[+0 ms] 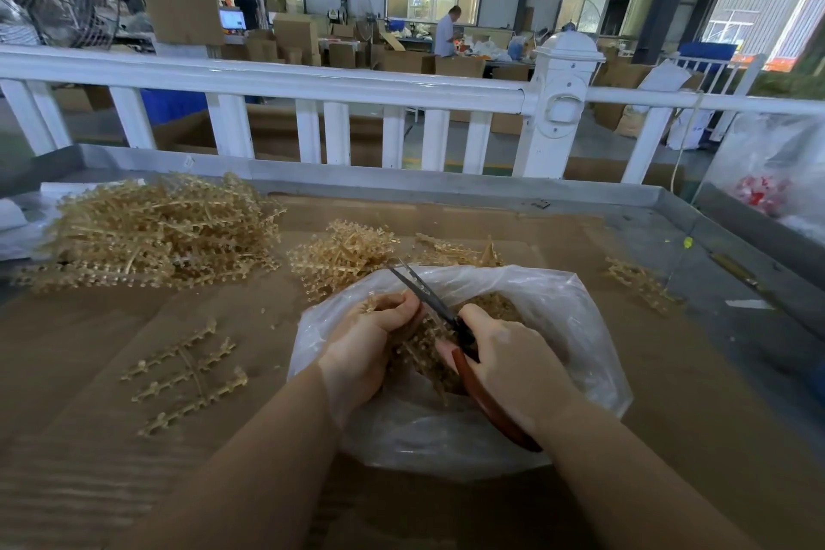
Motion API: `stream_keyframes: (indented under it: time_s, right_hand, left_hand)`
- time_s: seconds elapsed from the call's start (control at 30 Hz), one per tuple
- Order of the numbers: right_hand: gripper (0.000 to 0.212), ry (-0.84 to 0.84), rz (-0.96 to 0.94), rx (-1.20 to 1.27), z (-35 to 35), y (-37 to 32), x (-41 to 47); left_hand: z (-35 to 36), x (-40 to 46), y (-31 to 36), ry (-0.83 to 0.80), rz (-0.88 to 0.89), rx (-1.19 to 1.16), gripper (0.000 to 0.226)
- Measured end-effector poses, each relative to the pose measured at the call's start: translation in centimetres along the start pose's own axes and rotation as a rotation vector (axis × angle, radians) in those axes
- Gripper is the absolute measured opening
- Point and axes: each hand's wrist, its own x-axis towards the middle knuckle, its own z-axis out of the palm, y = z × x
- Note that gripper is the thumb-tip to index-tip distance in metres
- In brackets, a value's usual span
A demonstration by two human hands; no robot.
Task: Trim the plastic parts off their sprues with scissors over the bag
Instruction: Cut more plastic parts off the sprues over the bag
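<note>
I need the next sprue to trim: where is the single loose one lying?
The loose sprue lies flat on the cardboard, left of the bag and the left hand.

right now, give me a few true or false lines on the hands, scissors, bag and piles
1. The right hand grips the scissors. True.
2. The left hand is empty. False: it holds a sprue of plastic parts.
3. Both hands work over the plastic bag. True.
4. The biggest sprue pile lies to the right of the bag. False: it is to the far left.
5. The scissor handles are blue. False: they are reddish brown.
</note>
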Motion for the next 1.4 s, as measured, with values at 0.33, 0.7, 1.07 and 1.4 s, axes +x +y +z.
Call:
stream_keyframes:
  time_s: [0.33, 0.7, 1.07, 1.4]
  right_hand:
    - [0.029, -0.006, 0.010, -0.009, 0.14, -0.25, 0.17]
    - [0.032, -0.021, 0.049, 0.009, -0.09, -0.43, 0.33]
    - [0.024, -0.010, 0.070, 0.045, -0.31, -0.62, 0.44]
    - [0.020, -0.035, 0.073, -0.075, -0.08, -0.66, 0.88]
  left_hand:
    - [-0.10, 0.20, -0.10, -0.011, 0.005, 0.014, 0.023]
    - [0.10, -0.07, 0.04, 0.018, -0.009, 0.041, 0.044]
    - [0.49, -0.13, 0.19, 0.065, -0.016, 0.085, 0.018]
    - [0.58, 0.01, 0.17, 0.094, -0.010, 0.075, 0.024]
